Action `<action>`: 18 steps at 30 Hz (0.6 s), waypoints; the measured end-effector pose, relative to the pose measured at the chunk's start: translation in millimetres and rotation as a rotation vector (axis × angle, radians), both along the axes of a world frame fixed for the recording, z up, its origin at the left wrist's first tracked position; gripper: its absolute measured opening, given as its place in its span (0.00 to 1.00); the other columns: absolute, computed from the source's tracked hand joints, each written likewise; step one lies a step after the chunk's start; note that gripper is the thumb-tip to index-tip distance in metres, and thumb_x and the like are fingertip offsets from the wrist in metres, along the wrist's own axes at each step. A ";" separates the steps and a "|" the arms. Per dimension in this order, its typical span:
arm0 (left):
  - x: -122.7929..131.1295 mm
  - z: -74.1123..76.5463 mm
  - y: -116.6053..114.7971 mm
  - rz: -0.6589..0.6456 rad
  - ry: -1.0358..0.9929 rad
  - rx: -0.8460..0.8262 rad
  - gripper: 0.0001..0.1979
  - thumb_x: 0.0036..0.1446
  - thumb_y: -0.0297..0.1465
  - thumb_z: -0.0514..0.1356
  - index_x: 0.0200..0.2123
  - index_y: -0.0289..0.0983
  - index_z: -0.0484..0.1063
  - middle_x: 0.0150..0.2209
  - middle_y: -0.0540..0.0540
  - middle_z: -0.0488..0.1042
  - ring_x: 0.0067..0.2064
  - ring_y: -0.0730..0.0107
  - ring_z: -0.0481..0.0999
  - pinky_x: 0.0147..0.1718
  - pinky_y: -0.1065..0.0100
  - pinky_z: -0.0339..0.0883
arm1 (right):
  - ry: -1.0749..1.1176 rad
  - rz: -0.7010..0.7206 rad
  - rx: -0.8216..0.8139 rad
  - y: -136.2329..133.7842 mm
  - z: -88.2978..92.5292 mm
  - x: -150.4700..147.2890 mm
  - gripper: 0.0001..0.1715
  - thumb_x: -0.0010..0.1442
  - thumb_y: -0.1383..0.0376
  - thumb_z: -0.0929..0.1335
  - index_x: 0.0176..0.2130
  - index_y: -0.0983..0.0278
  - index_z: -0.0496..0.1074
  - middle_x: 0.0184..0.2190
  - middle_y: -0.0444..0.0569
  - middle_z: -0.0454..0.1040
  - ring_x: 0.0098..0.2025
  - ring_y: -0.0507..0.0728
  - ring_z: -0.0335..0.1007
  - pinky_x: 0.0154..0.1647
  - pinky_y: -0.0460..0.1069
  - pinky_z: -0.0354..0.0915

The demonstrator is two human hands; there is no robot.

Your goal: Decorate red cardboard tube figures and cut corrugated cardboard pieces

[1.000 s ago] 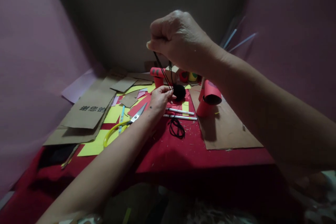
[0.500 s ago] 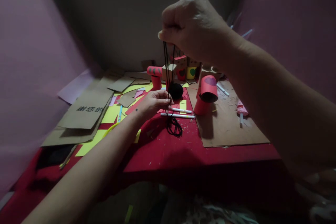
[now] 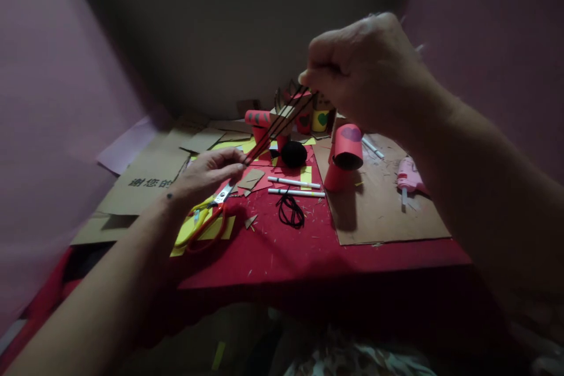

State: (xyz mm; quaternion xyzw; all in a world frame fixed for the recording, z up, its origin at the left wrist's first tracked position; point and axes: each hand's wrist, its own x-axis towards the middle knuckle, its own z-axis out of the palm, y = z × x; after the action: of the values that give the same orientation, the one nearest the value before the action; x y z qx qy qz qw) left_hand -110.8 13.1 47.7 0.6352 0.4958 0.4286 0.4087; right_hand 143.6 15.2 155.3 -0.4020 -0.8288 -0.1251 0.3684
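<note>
Tabletop (image 3: pixel 308 247); cord (image 3: pixel 275 126) in clenched right hand (image 3: pixel 370 70)

Counter (image 3: pixel 308 252), contents by position.
- Centre, far: ball of cord (image 3: pixel 294 153).
- Just nearer than the ball: two sticks (image 3: pixel 295 182), lying side by side.
- Nearer again: coil of cord (image 3: pixel 289 211).
- Left of the coil: scissors (image 3: pixel 207 217), on paper sheets (image 3: pixel 189 238).
- Far left: stacked cardboard pieces (image 3: pixel 145 179).
- Right: cardboard sheet (image 3: pixel 388 211), with paper tubes (image 3: pixel 348 150) at its left edge and a glue gun (image 3: pixel 408 179) further right on it.
- Behind the ball: small boxes (image 3: pixel 317 114).
- Above the counter: cord strands (image 3: pixel 275 126), slanting from the left hand (image 3: pixel 207 173), low, up to the right hand (image 3: pixel 365 76).
</note>
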 end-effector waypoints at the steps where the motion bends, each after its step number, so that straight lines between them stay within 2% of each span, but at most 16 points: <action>1: -2.8 2.9 -2.2 0.053 -0.010 0.010 0.03 0.50 0.24 0.64 0.27 0.37 0.75 0.21 0.51 0.70 0.23 0.77 0.66 0.23 0.72 0.61 | 0.046 0.022 -0.018 -5.0 -4.7 -2.3 0.20 0.59 0.69 0.69 0.20 0.64 0.60 0.19 0.37 0.50 0.23 0.48 0.45 0.28 0.47 0.46; 3: -9.9 7.9 -4.5 0.146 -0.059 0.039 0.03 0.52 0.24 0.62 0.28 0.37 0.73 0.20 0.51 0.69 0.21 0.77 0.65 0.21 0.73 0.59 | 0.178 0.126 -0.101 -11.5 -18.6 -7.7 0.22 0.60 0.70 0.68 0.19 0.62 0.56 0.19 0.38 0.50 0.22 0.48 0.46 0.25 0.47 0.46; 6: -21.1 15.6 -4.8 0.263 -0.135 0.099 0.04 0.52 0.23 0.59 0.31 0.36 0.73 0.19 0.51 0.68 0.20 0.78 0.64 0.18 0.74 0.56 | 0.324 0.284 -0.306 -8.9 -50.2 -17.0 0.23 0.60 0.70 0.68 0.19 0.62 0.55 0.18 0.39 0.53 0.22 0.49 0.51 0.24 0.47 0.49; 9: -26.4 26.9 -7.0 0.376 -0.188 0.184 0.08 0.48 0.20 0.57 0.31 0.34 0.74 0.16 0.52 0.65 0.18 0.78 0.63 0.16 0.75 0.55 | 0.526 0.347 -0.486 4.8 -88.8 -29.8 0.19 0.61 0.66 0.67 0.21 0.62 0.60 0.19 0.40 0.60 0.23 0.50 0.55 0.24 0.47 0.54; 11: -24.9 36.5 -12.4 0.445 -0.205 0.246 0.09 0.45 0.18 0.56 0.28 0.33 0.73 0.14 0.52 0.63 0.17 0.78 0.62 0.14 0.76 0.53 | 0.682 0.419 -0.614 15.0 -112.6 -40.7 0.19 0.62 0.64 0.66 0.21 0.62 0.60 0.18 0.41 0.62 0.23 0.50 0.58 0.24 0.47 0.56; 14: -15.6 51.1 -27.0 0.524 -0.188 0.320 0.10 0.42 0.17 0.54 0.26 0.32 0.73 0.13 0.52 0.63 0.16 0.79 0.62 0.13 0.78 0.53 | 0.875 0.425 -0.807 27.9 -137.4 -57.4 0.16 0.62 0.63 0.65 0.23 0.62 0.62 0.17 0.40 0.62 0.20 0.49 0.56 0.19 0.45 0.54; 16: -7.9 58.9 -38.2 0.580 -0.125 0.342 0.10 0.42 0.17 0.55 0.26 0.32 0.73 0.15 0.52 0.64 0.17 0.79 0.64 0.14 0.79 0.55 | 0.934 0.406 -0.817 36.0 -145.4 -65.6 0.15 0.62 0.61 0.65 0.24 0.61 0.62 0.17 0.39 0.60 0.20 0.49 0.55 0.19 0.44 0.53; 18: -2.6 63.9 -46.3 0.632 -0.056 0.362 0.08 0.44 0.18 0.56 0.26 0.32 0.72 0.16 0.53 0.66 0.17 0.80 0.64 0.14 0.79 0.55 | 0.916 0.388 -0.709 44.9 -147.6 -70.2 0.16 0.62 0.59 0.65 0.24 0.61 0.62 0.18 0.38 0.59 0.22 0.49 0.56 0.21 0.45 0.55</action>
State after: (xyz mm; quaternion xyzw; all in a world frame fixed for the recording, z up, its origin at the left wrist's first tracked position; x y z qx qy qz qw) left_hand -113.4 -33.3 111.6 0.5009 0.5723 0.6317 0.1503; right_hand 73.3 60.0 7.7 -0.3549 -0.6353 0.4135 0.5472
